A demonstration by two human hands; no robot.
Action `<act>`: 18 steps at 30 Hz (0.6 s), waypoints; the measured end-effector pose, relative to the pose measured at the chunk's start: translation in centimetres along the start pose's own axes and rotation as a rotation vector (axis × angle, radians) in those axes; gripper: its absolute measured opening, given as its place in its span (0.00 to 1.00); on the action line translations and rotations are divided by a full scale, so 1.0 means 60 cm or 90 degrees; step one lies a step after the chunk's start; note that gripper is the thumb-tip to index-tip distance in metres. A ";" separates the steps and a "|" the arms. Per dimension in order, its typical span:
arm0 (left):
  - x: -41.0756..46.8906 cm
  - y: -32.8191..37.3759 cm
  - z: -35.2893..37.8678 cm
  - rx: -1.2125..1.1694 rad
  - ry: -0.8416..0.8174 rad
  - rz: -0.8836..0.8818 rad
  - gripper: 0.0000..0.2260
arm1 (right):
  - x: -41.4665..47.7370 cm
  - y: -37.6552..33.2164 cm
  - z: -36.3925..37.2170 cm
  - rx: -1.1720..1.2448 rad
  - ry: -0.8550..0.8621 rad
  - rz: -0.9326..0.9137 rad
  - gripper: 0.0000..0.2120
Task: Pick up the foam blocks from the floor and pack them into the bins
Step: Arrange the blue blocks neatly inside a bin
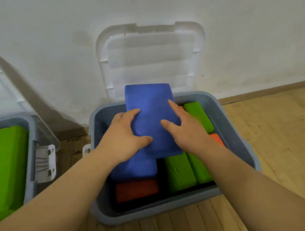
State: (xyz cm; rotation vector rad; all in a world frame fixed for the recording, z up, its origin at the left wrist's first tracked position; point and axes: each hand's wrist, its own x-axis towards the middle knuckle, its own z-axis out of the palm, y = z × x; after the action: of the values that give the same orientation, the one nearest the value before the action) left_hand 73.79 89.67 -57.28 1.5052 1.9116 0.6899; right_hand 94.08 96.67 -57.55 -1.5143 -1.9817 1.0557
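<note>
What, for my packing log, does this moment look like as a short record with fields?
left hand: grips the top blue block at its left edge
right hand: rests on that block's top, fingers spread
top blue block: tilted, far end above the rim of the grey bin
under it: lower blue block, red block, green blocks, orange block
clear lid: open, against the wall
second bin: at left, green foam inside

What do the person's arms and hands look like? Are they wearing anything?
Both forearms are bare, with no sleeves in view. The left hand and right hand have no gloves, and I can see no rings, watch or bracelets.
</note>
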 end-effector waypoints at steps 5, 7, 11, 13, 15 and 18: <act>0.008 0.076 0.088 -0.077 -0.065 0.123 0.41 | -0.031 0.031 -0.090 -0.234 0.047 0.076 0.37; 0.020 0.088 0.128 -0.082 -0.114 0.129 0.42 | -0.037 0.064 -0.109 -0.295 0.031 0.107 0.37; 0.029 0.084 0.202 -0.049 -0.220 0.115 0.42 | -0.031 0.146 -0.115 -0.353 -0.033 0.166 0.37; 0.035 0.081 0.220 -0.038 -0.220 0.111 0.41 | -0.028 0.170 -0.118 -0.340 -0.041 0.180 0.37; 0.041 0.080 0.223 -0.009 -0.207 0.110 0.42 | -0.027 0.175 -0.122 -0.326 -0.039 0.182 0.37; 0.041 0.076 0.216 0.007 -0.217 0.103 0.42 | -0.034 0.161 -0.124 -0.337 -0.054 0.180 0.36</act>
State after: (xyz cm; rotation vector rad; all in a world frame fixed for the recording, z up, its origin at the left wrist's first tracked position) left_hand 85.83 93.50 -63.19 1.6760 1.5541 0.4564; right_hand 106.04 98.16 -60.27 -2.1032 -2.2719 0.7322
